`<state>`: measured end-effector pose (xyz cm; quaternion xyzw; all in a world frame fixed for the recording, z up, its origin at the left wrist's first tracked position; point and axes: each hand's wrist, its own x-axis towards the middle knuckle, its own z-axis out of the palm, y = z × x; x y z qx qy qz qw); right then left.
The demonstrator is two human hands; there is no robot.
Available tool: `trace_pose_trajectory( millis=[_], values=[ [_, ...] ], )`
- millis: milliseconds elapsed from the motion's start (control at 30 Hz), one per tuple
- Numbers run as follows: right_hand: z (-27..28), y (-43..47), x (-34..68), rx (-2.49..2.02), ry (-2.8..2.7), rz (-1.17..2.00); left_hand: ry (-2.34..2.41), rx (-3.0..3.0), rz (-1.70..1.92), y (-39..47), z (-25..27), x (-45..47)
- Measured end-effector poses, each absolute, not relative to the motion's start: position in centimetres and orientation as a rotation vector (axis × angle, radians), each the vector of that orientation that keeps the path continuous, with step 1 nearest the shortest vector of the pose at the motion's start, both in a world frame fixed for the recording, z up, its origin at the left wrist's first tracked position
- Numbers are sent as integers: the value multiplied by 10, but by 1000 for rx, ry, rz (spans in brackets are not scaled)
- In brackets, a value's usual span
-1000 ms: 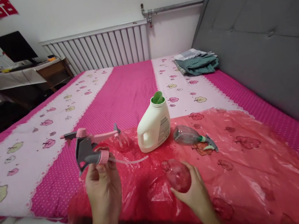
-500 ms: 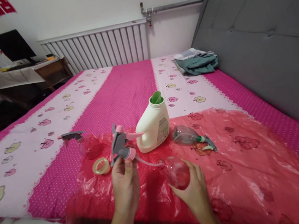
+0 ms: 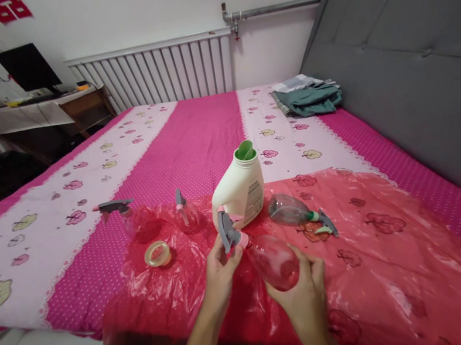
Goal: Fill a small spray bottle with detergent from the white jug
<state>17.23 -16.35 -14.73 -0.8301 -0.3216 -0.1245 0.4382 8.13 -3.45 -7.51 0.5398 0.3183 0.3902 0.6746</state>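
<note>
My left hand (image 3: pixel 224 266) is closed around the pink collar of a grey-and-pink spray head (image 3: pixel 230 233). In my right hand (image 3: pixel 301 285) lies a clear spray bottle (image 3: pixel 274 261), tilted with its neck toward the left. The collar sits at the bottle's mouth; whether it is threaded on I cannot tell. Just behind stands a white jug (image 3: pixel 238 192) with a green spout. A clear bottle with a grey-and-green spray head (image 3: pixel 290 209) lies on its side to the right. Left of the jug, two more bottles with grey-and-pink heads (image 3: pixel 188 215) (image 3: pixel 138 221) stand upright.
A roll of tape (image 3: pixel 157 254) lies at the left on a red plastic sheet (image 3: pixel 377 271) spread over the bed. Folded clothes (image 3: pixel 308 96) rest near the grey headboard (image 3: pixel 405 28). A radiator (image 3: pixel 160 75) and a desk with a monitor (image 3: pixel 28 68) are at the back.
My left hand has moved right, bringing the spray head to the bottle's mouth; its tube, visible outside before, is now inside the bottle. An upright bottle behind is now uncovered.
</note>
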Motion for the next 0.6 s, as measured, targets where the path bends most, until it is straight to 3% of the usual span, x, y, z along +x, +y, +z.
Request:
trace_pose_trajectory(
  millis=[267, 500, 600],
  values=[
    [-147, -165, 172, -2017, -836, -321, 690, 1260, 841, -21, -80, 82],
    [-146, -168, 169, -1933, -772, 75, 614, 1305, 752, -15, -72, 78],
    [-145, -174, 172, -1762, -673, 420, 562, 1324, 695, -12, -63, 76]
  ],
)
